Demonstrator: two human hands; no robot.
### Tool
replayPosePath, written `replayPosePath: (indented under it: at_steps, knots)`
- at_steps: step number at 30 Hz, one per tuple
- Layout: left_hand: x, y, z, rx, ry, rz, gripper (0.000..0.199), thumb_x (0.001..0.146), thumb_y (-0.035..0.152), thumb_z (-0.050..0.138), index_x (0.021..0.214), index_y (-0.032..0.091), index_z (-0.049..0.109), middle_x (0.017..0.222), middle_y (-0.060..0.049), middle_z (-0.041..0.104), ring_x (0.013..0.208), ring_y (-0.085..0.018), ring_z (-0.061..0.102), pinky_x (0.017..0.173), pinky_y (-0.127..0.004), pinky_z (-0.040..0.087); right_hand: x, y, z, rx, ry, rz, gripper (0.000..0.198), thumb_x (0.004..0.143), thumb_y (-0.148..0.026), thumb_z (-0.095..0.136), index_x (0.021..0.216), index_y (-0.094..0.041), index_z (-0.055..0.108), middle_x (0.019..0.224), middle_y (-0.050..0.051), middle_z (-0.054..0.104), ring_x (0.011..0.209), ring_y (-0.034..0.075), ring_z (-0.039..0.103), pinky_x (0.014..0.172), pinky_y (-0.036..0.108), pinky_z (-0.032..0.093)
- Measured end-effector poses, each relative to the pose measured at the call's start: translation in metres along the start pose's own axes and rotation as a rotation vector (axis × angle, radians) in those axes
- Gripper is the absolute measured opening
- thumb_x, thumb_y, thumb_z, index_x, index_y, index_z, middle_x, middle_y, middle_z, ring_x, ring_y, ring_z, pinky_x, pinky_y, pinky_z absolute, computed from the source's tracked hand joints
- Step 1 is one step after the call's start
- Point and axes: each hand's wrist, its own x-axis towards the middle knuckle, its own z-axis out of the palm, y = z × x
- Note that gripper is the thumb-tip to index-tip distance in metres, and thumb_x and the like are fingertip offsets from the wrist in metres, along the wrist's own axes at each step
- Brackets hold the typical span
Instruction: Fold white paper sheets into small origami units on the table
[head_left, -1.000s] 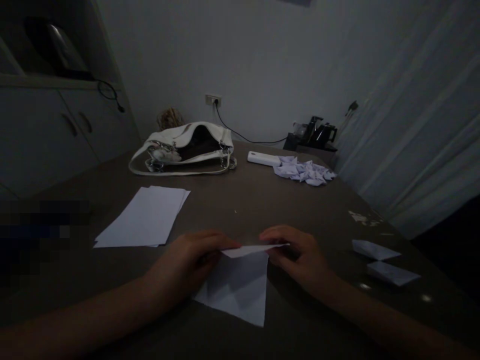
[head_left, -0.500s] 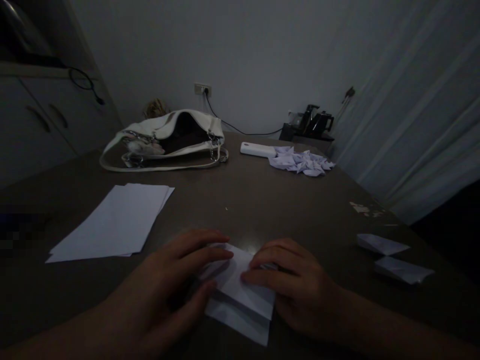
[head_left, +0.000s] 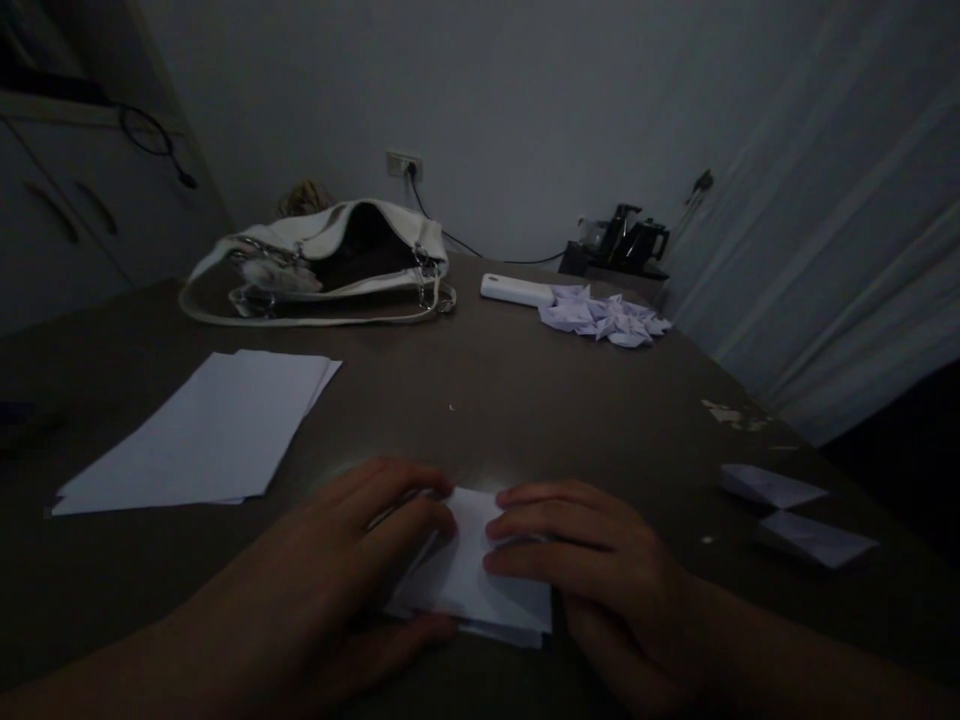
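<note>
A folded white sheet of paper (head_left: pixel 480 575) lies on the table in front of me, between my hands. My left hand (head_left: pixel 375 560) grips its left side, with bent fingers on the top and the thumb along the near edge. From the right, my right hand (head_left: pixel 592 560) holds the paper with its fingertips pressed on the upper layer; its thumb is mostly hidden below the fingers. The near edges of the layers lie almost together. Off to the right rest two folded paper pieces (head_left: pixel 772 487).
A stack of white paper (head_left: pixel 202 430) lies at the left. Toward the back are a white handbag (head_left: pixel 375 290), a white object like a handle (head_left: pixel 516 290) and a pile of folded paper pieces (head_left: pixel 600 316). Small scraps (head_left: pixel 724 412) are near the right edge. A dark kettle (head_left: pixel 645 243) stands behind.
The upper flap's fold now lies flatter, and the lower layer that stuck out toward me shows much less. My left thumb has moved to the near edge. The view has shifted slightly.
</note>
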Motion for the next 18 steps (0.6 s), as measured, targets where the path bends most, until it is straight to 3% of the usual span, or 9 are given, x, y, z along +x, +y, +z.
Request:
replayPosePath:
  at_steps: [9,18]
  knots:
    - [-0.0032,0.0032,-0.0008,0.013,-0.021,-0.024,0.048,0.08,0.035,0.068,0.122,0.026,0.046,0.122,-0.008,0.056,0.101,-0.022,0.061,0.078,-0.029,0.055,0.0001,0.0039,0.0084,0.048,0.057,0.014,0.023,0.081,-0.004,0.056,0.1,-0.009,0.067,0.106,0.013,0.068,0.105,0.018,0.061,0.092,0.028,0.052]
    - [-0.0068,0.0045,0.0025,0.036,-0.009,-0.003,0.041,0.081,0.032,0.065,0.119,0.025,0.048,0.119,-0.007,0.055,0.101,-0.022,0.059,0.079,-0.03,0.053,0.0005,0.0023,0.0071,0.06,-0.033,0.083,0.018,0.082,-0.007,0.057,0.097,-0.012,0.066,0.113,0.011,0.065,0.109,0.017,0.058,0.094,0.03,0.049]
